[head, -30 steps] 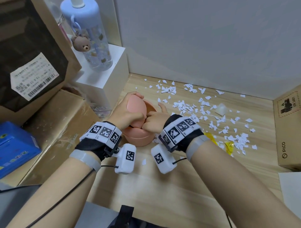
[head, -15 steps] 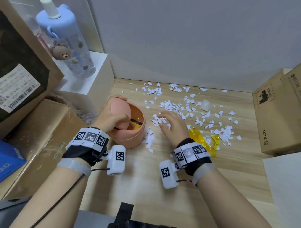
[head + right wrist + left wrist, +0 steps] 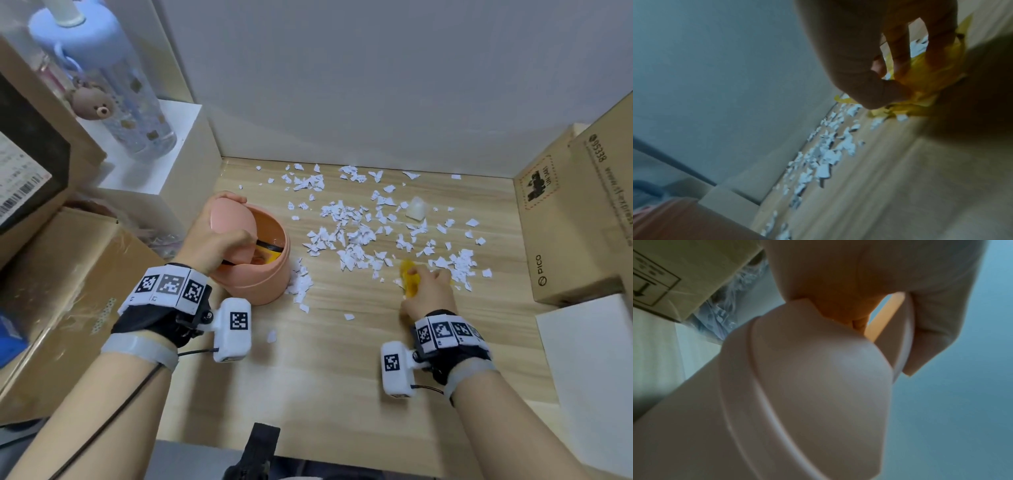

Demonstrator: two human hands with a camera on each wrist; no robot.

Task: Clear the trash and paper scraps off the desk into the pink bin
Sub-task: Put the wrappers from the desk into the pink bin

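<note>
A: Where is the pink bin (image 3: 263,274)?

B: Left of centre on the wooden desk (image 3: 325,377), upright, its domed swing lid (image 3: 229,219) tilted open, with something yellow and black inside.

A: And the trash?

B: White paper scraps (image 3: 352,236) lie scattered from the bin's right side to the far right. 1 crumpled yellow wrapper (image 3: 410,278) sits near right among them.

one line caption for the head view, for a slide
Left hand tips the pink bin's lid open; right hand grips a yellow wrapper among paper scraps.
</note>
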